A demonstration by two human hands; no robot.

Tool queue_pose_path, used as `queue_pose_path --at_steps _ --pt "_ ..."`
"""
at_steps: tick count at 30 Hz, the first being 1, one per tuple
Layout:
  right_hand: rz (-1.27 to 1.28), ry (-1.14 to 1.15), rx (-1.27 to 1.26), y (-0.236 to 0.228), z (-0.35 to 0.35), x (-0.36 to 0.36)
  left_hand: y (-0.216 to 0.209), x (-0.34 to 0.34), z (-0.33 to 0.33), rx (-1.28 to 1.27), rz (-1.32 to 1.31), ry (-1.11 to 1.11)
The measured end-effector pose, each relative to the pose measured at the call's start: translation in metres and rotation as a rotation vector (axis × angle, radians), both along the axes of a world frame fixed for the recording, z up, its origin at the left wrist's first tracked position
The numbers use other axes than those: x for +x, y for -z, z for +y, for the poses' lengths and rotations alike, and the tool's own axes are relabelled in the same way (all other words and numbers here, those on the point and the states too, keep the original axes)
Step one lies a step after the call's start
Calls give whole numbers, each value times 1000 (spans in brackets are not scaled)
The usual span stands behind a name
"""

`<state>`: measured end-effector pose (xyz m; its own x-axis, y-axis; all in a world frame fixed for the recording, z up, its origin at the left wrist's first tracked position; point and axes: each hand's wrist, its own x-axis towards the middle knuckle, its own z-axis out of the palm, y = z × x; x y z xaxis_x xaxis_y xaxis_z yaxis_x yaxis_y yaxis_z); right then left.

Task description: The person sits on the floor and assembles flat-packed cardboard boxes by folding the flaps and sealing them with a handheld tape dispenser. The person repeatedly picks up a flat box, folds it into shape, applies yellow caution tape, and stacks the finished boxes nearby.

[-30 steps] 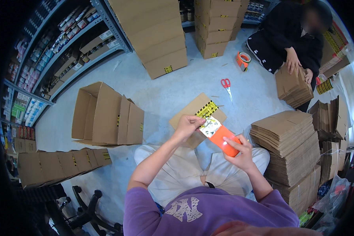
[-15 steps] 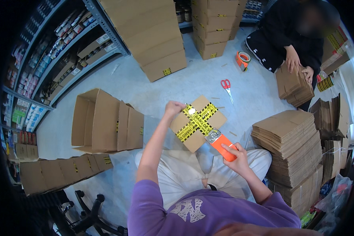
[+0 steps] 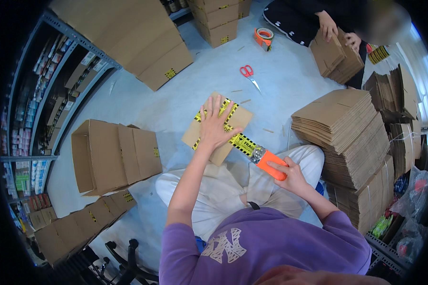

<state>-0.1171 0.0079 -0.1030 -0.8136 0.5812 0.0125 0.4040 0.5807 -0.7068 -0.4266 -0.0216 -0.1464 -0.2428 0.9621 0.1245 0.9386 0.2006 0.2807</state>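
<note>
A small cardboard box [image 3: 241, 118] lies on the floor in front of my crossed legs, with yellow-and-black tape crossing its top. My left hand [image 3: 215, 127] is pressed flat on it, fingers stretched and spread. In my right hand [image 3: 291, 175] I grip an orange tape dispenser [image 3: 272, 165] by its body. From its metal head a strip of yellow-and-black tape [image 3: 243, 143] runs to the box top, past the box's near right edge. The fingers of my left hand hide part of the taped cross.
Red-handled scissors [image 3: 248, 72] and another orange tape dispenser [image 3: 263, 39] lie beyond the box. Flattened cardboard stacks [image 3: 340, 123] stand at right, an open carton [image 3: 109, 152] at left. A co-worker's hands [image 3: 327, 24] hold folded cardboard [image 3: 327, 52] at far right.
My left hand has gone from the box's far left edge to lying flat on its top. The dispenser has drawn away from the box, with tape stretched between. The view has shifted.
</note>
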Motion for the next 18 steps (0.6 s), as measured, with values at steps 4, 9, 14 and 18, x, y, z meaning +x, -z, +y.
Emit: queue_pose_path --at_steps 4,9,14,18 --pt "-195 8 5 6 5 -34 -24 8 -1 -98 -7 25" --pt "-207 -112 -163 9 51 -86 -28 51 8 -222 162 -79" --pt "-313 20 43 41 75 -68 15 78 6 -141 398 -218" --pt "-405 477 536 115 91 -68 10 90 4 -102 634 -68"
